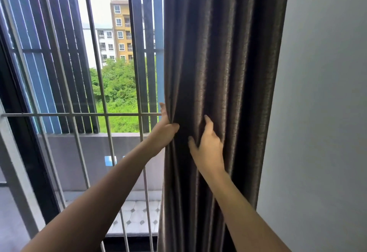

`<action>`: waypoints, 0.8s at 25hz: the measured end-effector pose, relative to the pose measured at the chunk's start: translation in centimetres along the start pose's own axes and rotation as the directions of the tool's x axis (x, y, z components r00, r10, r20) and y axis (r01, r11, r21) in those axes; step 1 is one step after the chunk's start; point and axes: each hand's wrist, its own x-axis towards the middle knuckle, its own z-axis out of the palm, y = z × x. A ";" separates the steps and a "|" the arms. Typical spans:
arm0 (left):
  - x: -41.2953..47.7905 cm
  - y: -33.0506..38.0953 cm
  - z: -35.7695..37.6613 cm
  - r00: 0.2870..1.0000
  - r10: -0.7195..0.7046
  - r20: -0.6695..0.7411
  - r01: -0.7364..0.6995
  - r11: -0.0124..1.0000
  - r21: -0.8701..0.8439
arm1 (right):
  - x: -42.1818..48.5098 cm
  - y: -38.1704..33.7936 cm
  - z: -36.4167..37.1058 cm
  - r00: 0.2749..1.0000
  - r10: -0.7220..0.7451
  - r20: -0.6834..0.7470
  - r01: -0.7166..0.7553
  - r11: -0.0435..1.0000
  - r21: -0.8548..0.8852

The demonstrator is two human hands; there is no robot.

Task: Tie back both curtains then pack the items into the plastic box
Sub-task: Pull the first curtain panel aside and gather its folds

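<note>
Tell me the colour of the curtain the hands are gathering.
Dark grey-brown, plain with no print; the curtain shows best in the head view.

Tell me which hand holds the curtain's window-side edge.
The left hand: it grips the curtain by its edge nearest the window grille; the right hand sits further in, on the front folds.

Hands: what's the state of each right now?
Left hand: closed, gripping the curtain edge.
Right hand: closed, pinching the curtain folds.
</note>
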 end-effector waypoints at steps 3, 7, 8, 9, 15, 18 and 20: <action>-0.9 0.7 -0.2 0.998 -0.042 0.053 0.045 0.997 -0.062 | -1.5 0.6 0.8 0.998 -0.057 0.023 0.058 0.996 -0.063; -0.7 1.3 -0.4 0.991 0.023 0.135 -0.059 0.962 0.267 | -4.1 2.0 2.8 0.993 -0.073 0.090 0.076 0.997 -0.031; -0.7 1.5 -0.4 0.990 0.018 0.136 -0.057 0.956 0.288 | -4.6 2.3 3.3 0.990 -0.065 0.129 0.067 0.998 -0.012; -0.7 1.6 -0.4 0.990 0.012 0.139 -0.050 0.961 0.273 | -5.0 2.7 3.7 0.985 -0.066 0.162 0.064 0.998 0.016; -0.1 1.7 0.0 0.973 0.001 0.229 -0.052 0.975 0.217 | -5.3 4.3 4.7 0.950 -0.070 0.304 0.053 0.997 0.064; 0.0 1.5 0.7 0.965 -0.034 0.260 0.001 0.992 0.127 | -5.5 4.5 5.2 0.942 -0.068 0.328 0.048 0.996 0.069; 0.0 1.4 1.2 0.968 -0.019 0.250 -0.003 0.996 0.087 | -5.7 4.1 5.2 0.931 -0.096 0.353 0.082 0.995 0.054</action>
